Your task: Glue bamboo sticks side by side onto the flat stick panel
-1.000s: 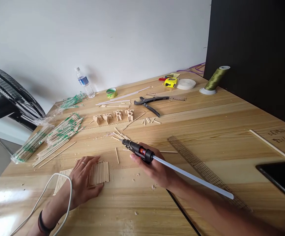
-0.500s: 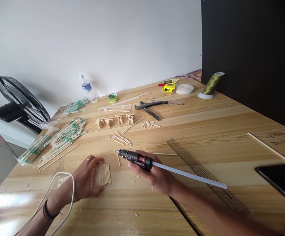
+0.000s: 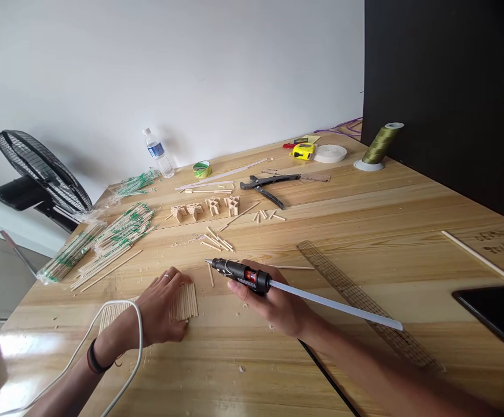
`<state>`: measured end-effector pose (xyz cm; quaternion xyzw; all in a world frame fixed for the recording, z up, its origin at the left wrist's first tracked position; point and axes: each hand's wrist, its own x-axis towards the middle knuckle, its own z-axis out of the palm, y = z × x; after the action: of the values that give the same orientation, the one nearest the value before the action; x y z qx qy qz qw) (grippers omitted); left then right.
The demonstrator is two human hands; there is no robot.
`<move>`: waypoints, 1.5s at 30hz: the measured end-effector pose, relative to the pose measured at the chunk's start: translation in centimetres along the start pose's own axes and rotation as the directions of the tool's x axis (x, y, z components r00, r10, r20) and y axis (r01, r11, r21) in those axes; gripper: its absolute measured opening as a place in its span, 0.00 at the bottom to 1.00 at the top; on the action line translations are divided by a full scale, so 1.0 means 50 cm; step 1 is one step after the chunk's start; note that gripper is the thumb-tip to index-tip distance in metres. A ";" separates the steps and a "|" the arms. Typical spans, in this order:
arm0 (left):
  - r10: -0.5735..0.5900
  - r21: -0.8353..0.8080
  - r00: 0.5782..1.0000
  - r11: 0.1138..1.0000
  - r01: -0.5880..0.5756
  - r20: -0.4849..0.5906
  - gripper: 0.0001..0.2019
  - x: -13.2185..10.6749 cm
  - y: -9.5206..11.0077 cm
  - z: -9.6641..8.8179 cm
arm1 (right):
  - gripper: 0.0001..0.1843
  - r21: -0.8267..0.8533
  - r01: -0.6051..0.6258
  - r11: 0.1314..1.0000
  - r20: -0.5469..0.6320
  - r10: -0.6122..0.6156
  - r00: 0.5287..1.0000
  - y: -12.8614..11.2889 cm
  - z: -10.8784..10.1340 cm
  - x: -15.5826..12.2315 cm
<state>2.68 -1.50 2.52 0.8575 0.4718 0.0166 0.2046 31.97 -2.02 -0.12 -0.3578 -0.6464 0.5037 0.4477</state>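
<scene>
Stick panel (image 3: 185,302) lay flat on surface (image 3: 365,231), already assembled, pinned under left hand (image 3: 160,307), fingers spread, flat. Right hand (image 3: 273,301) fingers clenched round glue gun (image 3: 241,272), nozzle hovering just beside panel. No fresh glue visible; loose sticks (image 3: 217,240) and stick blocks (image 3: 204,208) waited beyond.

I note my left hand (image 3: 163,310) covers part of the stick mat (image 3: 185,301); the phone (image 3: 495,315) is cut off at the right edge.
</scene>
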 end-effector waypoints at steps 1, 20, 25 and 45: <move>-0.010 0.002 1.000 1.000 0.010 -0.003 0.34 0.003 -0.001 0.001 | 0.16 -0.002 0.004 1.000 0.000 -0.004 1.000 0.000 0.000 0.000; -0.087 -0.125 0.995 0.988 0.091 0.038 0.28 0.005 0.018 -0.019 | 0.17 -0.058 0.020 0.998 -0.016 -0.021 1.000 -0.001 -0.002 0.000; -0.116 -0.126 0.993 0.985 0.115 -0.002 0.28 -0.001 0.017 -0.007 | 0.16 -0.039 -0.115 0.993 -0.062 0.113 0.992 0.014 0.002 0.002; 0.032 -0.098 0.974 0.994 -0.055 -0.223 0.07 -0.050 0.076 -0.010 | 0.19 -0.050 -0.173 0.984 -0.039 0.171 0.985 0.017 0.001 0.002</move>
<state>4.21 -5.18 4.80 0.8487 0.4713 0.1408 0.1945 31.88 -1.73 -0.92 -0.4326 -0.6185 0.5168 0.4040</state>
